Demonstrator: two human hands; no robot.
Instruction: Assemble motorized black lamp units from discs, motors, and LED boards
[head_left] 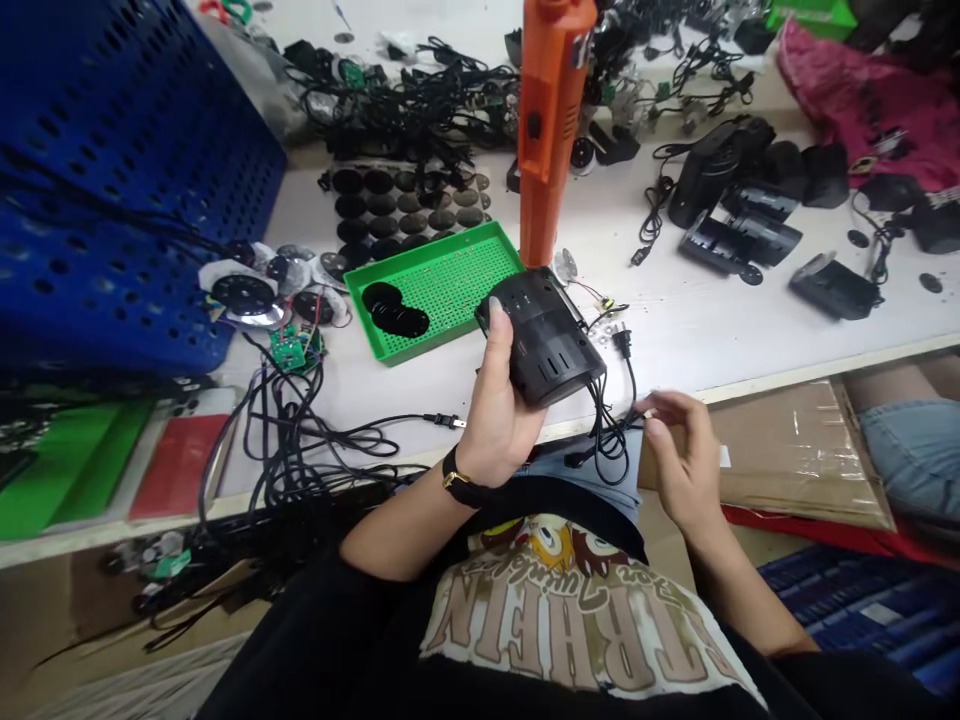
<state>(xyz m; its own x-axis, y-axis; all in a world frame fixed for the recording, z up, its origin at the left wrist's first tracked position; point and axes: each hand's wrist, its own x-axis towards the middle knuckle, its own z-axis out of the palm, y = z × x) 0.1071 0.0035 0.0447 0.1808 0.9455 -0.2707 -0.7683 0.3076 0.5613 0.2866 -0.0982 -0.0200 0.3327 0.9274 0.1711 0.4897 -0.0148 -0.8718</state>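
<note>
My left hand (501, 405) grips a black plastic housing (551, 340) with slots in its side, held over the front edge of the workbench. Black cords hang in a loop from the housing's lower end. My right hand (684, 450) is closed, its thumb and fingertips pinching the black power cord (626, 420) to the right of the housing. A two-pin plug (621, 340) lies on the bench just above that cord. Directly behind the housing stands an orange electric screwdriver (556, 130), upright; its tip is hidden or ends at the housing's top edge.
A green tray (442, 290) with black discs lies left of the housing. Cords and circuit boards (292, 348) are heaped beside a blue perforated crate (135, 180). More black housings (739, 235) sit at the right. Tangled cables (420, 100) cover the back. A cardboard box (799, 455) stands below the bench.
</note>
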